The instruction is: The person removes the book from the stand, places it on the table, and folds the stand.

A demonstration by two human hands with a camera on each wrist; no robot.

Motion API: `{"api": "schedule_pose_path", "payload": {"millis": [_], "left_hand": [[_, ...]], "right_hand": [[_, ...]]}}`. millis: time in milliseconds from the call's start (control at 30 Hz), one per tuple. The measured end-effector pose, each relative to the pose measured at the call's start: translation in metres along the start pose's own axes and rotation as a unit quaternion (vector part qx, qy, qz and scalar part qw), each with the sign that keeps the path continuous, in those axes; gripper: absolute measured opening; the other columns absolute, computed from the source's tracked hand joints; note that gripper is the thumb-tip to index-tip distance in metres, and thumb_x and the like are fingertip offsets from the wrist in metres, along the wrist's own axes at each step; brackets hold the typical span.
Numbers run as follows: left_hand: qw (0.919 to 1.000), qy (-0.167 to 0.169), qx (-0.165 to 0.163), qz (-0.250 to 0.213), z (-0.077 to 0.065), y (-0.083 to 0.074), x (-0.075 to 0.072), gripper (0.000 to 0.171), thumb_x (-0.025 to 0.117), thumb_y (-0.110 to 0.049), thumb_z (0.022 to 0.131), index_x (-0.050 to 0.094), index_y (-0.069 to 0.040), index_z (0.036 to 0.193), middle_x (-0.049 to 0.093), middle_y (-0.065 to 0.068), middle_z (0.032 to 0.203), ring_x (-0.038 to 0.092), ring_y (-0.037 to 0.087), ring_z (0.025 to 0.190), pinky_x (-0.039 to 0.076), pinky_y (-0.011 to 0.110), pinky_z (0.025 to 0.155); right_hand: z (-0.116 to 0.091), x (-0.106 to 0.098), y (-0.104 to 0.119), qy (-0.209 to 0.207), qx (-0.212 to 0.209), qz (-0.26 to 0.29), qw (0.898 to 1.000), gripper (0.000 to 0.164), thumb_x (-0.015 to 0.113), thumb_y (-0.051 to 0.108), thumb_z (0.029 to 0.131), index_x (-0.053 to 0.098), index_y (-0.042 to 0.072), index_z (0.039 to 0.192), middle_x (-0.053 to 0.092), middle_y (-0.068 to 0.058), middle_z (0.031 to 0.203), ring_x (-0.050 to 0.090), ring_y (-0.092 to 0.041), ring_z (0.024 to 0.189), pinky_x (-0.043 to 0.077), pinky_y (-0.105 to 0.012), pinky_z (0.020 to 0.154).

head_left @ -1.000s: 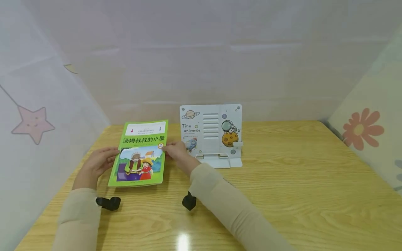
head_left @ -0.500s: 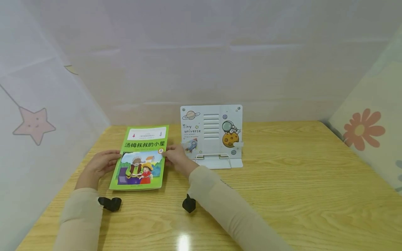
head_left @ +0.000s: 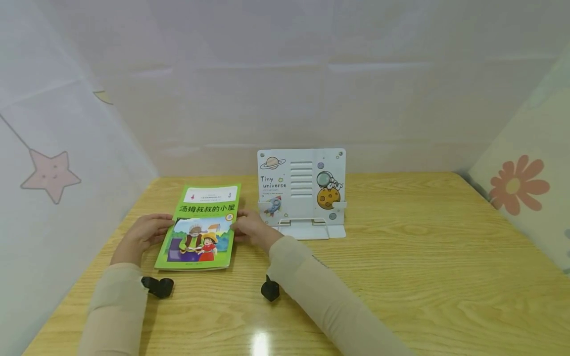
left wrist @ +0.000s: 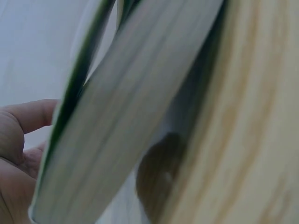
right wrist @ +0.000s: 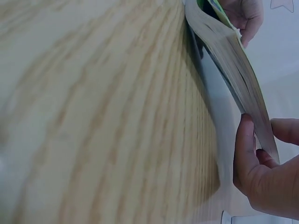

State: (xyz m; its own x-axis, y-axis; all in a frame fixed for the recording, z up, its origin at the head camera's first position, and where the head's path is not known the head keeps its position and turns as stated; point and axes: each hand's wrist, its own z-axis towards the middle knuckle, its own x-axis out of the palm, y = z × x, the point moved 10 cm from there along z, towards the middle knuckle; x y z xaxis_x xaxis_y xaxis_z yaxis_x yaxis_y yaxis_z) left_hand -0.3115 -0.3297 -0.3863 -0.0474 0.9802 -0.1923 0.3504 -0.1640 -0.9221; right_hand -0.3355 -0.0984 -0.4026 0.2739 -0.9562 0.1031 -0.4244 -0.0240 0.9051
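Note:
A green-covered paperback book (head_left: 202,232), with a cartoon picture and Chinese title on its front, lies between both hands on the left of the table. At its left edge my left hand (head_left: 149,232) grips the book; in the left wrist view that hand (left wrist: 21,163) is largely behind the cover. My right hand (head_left: 251,226) pinches the opposite edge. The right wrist view shows that hand (right wrist: 268,172) with finger and thumb on either side of the page block, and the book (right wrist: 238,65) tilted, a gap showing beneath its near part.
A white metal book stand (head_left: 303,188) with space drawings stands upright just right of the right hand, its wire support and foot in front. Black wrist-camera mounts (head_left: 158,287) project from both sleeves. Pale cloth walls (head_left: 285,99) enclose the wooden table (head_left: 423,267).
The book has come down and a little nearer the person, its top edge dropping most in the head view. Both hands have moved along with it, keeping their hold. The stand stays put.

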Motion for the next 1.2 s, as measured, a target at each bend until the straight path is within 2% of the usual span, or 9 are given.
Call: {"api": "schedule_pose_path", "payload": {"millis": [200,400,633,767,1033,1200], "left_hand": [[0.9996,-0.015,-0.023,0.001,0.003,0.003,0.000,0.037,0.056,-0.007,0.082,0.044,0.007,0.114,0.056,-0.005,0.070,0.054,0.007,0.065,0.049,0.024,0.062],[0.9978,-0.036,-0.054,0.008,0.006,0.008,0.000,0.046,0.055,-0.006,0.082,0.037,0.009,0.122,0.055,-0.005,0.067,0.054,0.006,0.062,0.049,0.023,0.061],[0.9965,-0.057,-0.058,0.017,0.010,0.007,-0.002,0.042,0.054,-0.006,0.082,0.041,0.008,0.120,0.055,-0.006,0.064,0.056,0.007,0.060,0.049,0.023,0.059],[0.9958,-0.059,-0.065,0.025,0.011,0.008,-0.001,0.043,0.054,-0.006,0.083,0.040,0.007,0.121,0.056,-0.007,0.063,0.055,0.006,0.060,0.048,0.023,0.058],[0.9962,-0.057,-0.066,0.006,0.011,0.008,0.001,0.036,0.052,-0.001,0.082,0.045,0.008,0.115,0.057,-0.006,0.061,0.056,0.008,0.057,0.049,0.024,0.056],[0.9955,-0.064,-0.067,0.019,0.010,0.010,-0.001,0.041,0.054,-0.002,0.081,0.043,0.008,0.119,0.056,-0.005,0.061,0.056,0.008,0.057,0.050,0.025,0.057]], "right_hand": [[0.003,0.001,-0.005,0.008,0.008,-0.015,1.000,0.047,0.056,-0.008,0.074,0.047,0.005,0.119,0.057,-0.012,0.084,0.057,-0.023,0.074,0.050,-0.033,0.062],[0.005,0.001,-0.009,0.004,0.009,-0.033,0.999,0.043,0.055,-0.007,0.076,0.048,0.002,0.117,0.057,-0.011,0.084,0.057,-0.022,0.074,0.050,-0.032,0.060],[0.004,0.003,-0.007,-0.002,-0.002,-0.042,0.999,0.037,0.053,-0.010,0.075,0.051,-0.003,0.110,0.057,-0.012,0.082,0.057,-0.023,0.073,0.051,-0.031,0.058],[0.004,0.002,-0.006,-0.012,-0.004,-0.059,0.998,0.035,0.052,-0.012,0.073,0.052,-0.004,0.107,0.056,-0.012,0.081,0.057,-0.022,0.073,0.051,-0.029,0.057],[0.002,0.004,-0.005,-0.010,0.003,-0.068,0.998,0.032,0.053,-0.010,0.075,0.053,-0.006,0.106,0.057,-0.012,0.081,0.057,-0.022,0.074,0.051,-0.030,0.059],[-0.001,0.006,-0.004,-0.008,0.004,-0.082,0.997,0.025,0.056,-0.007,0.076,0.054,-0.006,0.101,0.057,-0.011,0.082,0.058,-0.022,0.075,0.051,-0.030,0.060]]}}
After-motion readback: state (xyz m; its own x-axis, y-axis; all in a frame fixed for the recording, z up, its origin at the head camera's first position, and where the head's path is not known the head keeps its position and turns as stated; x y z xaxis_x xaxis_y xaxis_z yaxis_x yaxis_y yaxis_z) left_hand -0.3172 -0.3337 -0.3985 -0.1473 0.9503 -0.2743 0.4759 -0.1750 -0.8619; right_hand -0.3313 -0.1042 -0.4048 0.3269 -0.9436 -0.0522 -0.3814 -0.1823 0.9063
